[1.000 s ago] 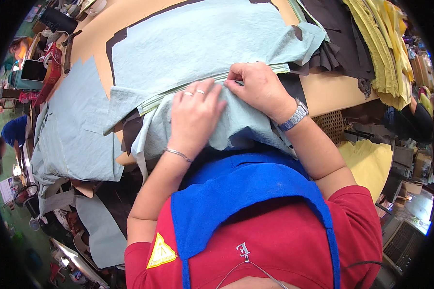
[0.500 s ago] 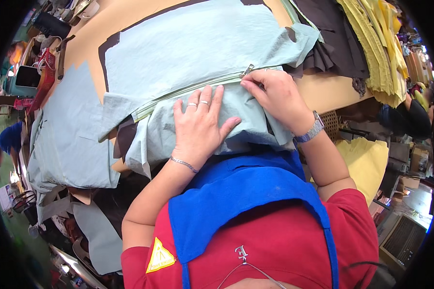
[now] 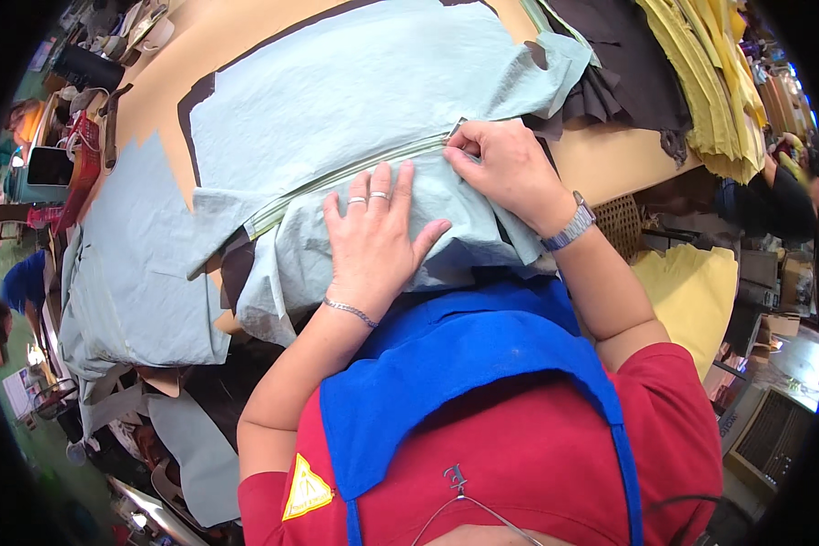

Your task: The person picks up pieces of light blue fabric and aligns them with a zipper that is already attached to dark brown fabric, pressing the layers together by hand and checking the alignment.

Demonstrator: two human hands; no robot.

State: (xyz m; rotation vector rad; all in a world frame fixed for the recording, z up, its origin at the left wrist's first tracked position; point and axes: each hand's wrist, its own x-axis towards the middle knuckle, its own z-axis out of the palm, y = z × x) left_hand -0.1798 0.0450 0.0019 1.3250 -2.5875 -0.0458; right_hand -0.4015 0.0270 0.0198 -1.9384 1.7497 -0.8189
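A light blue leather or fabric piece is spread on the table, with a pale green zipper running across its near part. My left hand lies on the material just below the zipper, palm down, fingers spread and thumb out. At the zipper's right part, my right hand is closed in a pinch on the metal zipper slider. Only the slider's upper end shows above the fingertips. Below the zipper, the near part of the piece hangs in folds toward my blue apron.
More grey-blue pieces overhang the tan table at left. Dark brown material and stacked yellow pieces lie at the far right. A hammer-like tool and a red basket are at the left edge.
My right hand has slid a little to the left along the zipper with the slider in its pinch. My left hand stays spread on the material.
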